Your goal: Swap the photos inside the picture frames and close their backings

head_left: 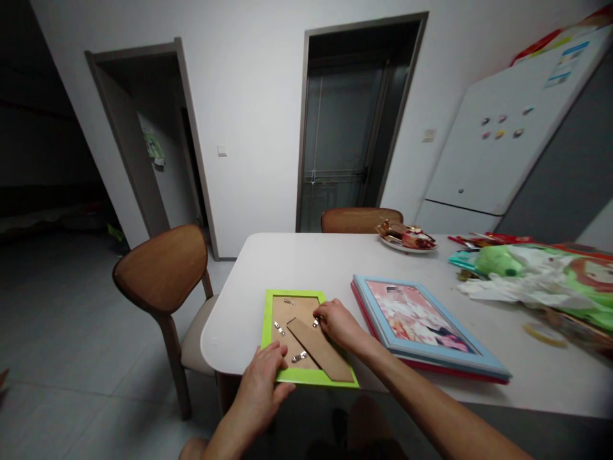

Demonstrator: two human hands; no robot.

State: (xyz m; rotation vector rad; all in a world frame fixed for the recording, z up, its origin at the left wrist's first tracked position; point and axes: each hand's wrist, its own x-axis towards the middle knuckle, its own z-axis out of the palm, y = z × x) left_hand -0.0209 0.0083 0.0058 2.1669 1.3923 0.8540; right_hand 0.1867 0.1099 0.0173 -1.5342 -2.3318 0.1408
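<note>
A bright green picture frame (267, 319) lies face down at the table's front edge, its brown backing board (306, 306) showing. A slanted brown stand leg (322, 348) crosses the board. Small metal turn clips (299, 357) sit near the board's edges. My left hand (262, 377) grips the frame's near left corner, fingers on top and thumb along the front edge. At the right side, my right hand (338, 322) has its fingers pinched on a metal clip (316, 322), which they partly cover.
Right of the green frame lies a stack of picture frames, a light blue one (431, 306) on top. Farther back are a plate of food (407, 236) and a heap of bags and wrappers (536, 268). Wooden chairs (165, 271) stand left of and behind the white table (234, 306).
</note>
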